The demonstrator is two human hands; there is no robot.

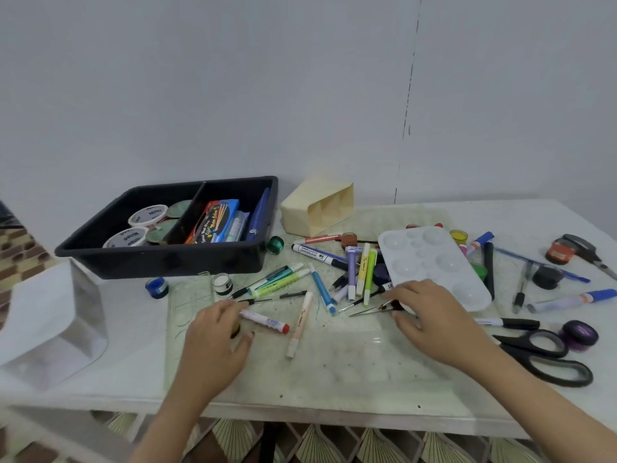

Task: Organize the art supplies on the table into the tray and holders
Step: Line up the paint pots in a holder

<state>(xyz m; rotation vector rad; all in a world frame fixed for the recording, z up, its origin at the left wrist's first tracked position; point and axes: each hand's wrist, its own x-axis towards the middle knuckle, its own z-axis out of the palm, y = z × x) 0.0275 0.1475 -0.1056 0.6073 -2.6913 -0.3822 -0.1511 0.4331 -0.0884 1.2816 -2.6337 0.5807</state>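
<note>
white counter [140,362] strewn with markers [364,272]: black tray [160,259] far left, cream holder [300,208] tipped on its side beside it. left hand [210,342] curls round a red-capped marker [267,321]; right hand [430,322] pinches thin brushes [367,310], slim enough to slip free.

In front of me, the black tray [100,252] stands in the left of the middle, with white paint tubs [147,215] in its left compartment and a box of colours [217,222] in its right one. The cream holder [317,205] lies on its side just right of it. The clear holder [56,325] lies tipped at the left edge. Markers [354,272] lie scattered in the centre beside the white palette [434,262]. My right hand [430,315] pinches thin brushes [367,310]. Black scissors [547,359] lie at the lower right.
</note>
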